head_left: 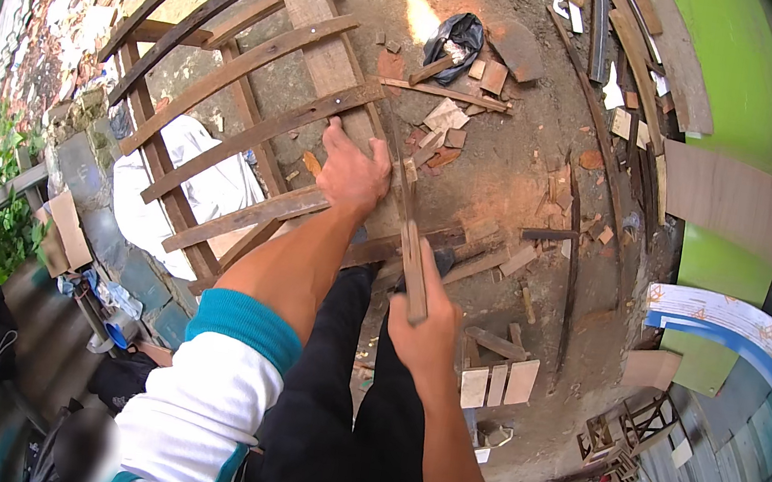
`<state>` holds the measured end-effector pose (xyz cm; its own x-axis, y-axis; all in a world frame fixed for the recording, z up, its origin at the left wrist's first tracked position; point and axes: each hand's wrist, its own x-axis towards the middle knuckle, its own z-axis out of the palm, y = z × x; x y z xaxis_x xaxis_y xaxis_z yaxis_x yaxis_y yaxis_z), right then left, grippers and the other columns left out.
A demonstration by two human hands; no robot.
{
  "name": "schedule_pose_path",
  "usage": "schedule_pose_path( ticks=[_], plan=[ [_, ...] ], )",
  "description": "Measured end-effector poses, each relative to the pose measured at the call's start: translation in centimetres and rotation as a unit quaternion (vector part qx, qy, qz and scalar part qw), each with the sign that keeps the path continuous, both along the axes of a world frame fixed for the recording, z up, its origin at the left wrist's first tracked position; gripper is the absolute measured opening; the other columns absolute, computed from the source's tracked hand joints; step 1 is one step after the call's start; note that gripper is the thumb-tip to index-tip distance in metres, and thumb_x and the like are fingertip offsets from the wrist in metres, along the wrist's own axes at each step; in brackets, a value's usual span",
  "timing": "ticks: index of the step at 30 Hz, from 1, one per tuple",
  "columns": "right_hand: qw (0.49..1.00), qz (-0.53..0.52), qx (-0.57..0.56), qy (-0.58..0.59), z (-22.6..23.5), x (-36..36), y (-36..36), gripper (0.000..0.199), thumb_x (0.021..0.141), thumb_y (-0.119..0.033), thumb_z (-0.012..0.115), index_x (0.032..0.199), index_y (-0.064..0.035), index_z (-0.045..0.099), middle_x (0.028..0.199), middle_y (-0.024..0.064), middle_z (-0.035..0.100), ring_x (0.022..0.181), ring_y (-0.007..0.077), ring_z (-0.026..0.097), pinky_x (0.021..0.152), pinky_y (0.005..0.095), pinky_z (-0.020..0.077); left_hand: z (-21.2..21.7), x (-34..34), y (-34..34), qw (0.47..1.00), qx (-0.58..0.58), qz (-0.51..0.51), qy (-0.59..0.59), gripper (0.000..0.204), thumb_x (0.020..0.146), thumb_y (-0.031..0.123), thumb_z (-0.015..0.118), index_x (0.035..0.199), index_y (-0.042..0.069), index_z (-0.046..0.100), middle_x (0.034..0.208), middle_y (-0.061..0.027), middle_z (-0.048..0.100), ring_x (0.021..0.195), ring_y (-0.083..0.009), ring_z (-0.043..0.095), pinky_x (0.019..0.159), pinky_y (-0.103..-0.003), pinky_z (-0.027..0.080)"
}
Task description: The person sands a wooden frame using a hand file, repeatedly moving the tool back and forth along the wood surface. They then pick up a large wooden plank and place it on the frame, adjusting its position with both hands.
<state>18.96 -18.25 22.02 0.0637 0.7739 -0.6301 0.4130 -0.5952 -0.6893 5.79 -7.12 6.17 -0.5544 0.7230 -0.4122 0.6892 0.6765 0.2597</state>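
A slatted wooden frame (pixel 252 138), made of narrow brown slats nailed across longer boards, lies slanting at the upper left. My left hand (pixel 353 172) grips its near right end, on the wide board (pixel 319 49). The index finger reaches up to a slat while the thumb stays apart from it; the other fingers are mostly hidden. To the right, my right hand (pixel 424 323) is wrapped round the wooden handle of a hammer (pixel 413 270). The handle points up and away beside the frame's edge, and its far end is hard to make out against the dirt.
Wood offcuts and brick bits litter the dirt floor, with a black plastic bag (pixel 455 46) farther off. A white cloth (pixel 182 183) lies beneath the frame. Long planks (pixel 610 125) line the right, beside a green panel (pixel 748 85). Small wood blocks (pixel 497 383) stand near my right forearm.
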Motion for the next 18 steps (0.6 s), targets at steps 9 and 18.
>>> schedule_pose_path(
  ticks=[9, 18],
  plan=[
    [0.998, 0.004, 0.059, -0.008, -2.3, 0.0, 1.1, 0.065, 0.080, -0.003, 0.058, 0.145, 0.0003, 0.050, 0.104, 0.0306, 0.071, 0.097, 0.0442, 0.070, 0.079, 0.0409, 0.0581, 0.5, 0.2, -0.3, 1.000, -0.022, -0.003, -0.013, 0.074, 0.091, 0.042, 0.055, 0.150, 0.004, 0.031, 0.142, -0.0192, 0.046, 0.100, -0.0407, 0.069, 0.086, -0.052, 0.053],
    [0.993, 0.053, 0.100, -0.016, 4.5, 2.7, -6.4, 0.068, 0.078, 0.001, 0.053, 0.145, 0.0118, 0.047, 0.088, 0.0153, 0.071, 0.064, 0.0092, 0.059, 0.057, 0.0272, 0.0493, 0.1, -0.6, -1.1, 0.999, 0.035, -0.006, -0.006, 0.073, 0.091, 0.041, 0.056, 0.148, 0.003, 0.032, 0.136, -0.0213, 0.048, 0.094, -0.0406, 0.070, 0.084, -0.051, 0.054]
  ],
)
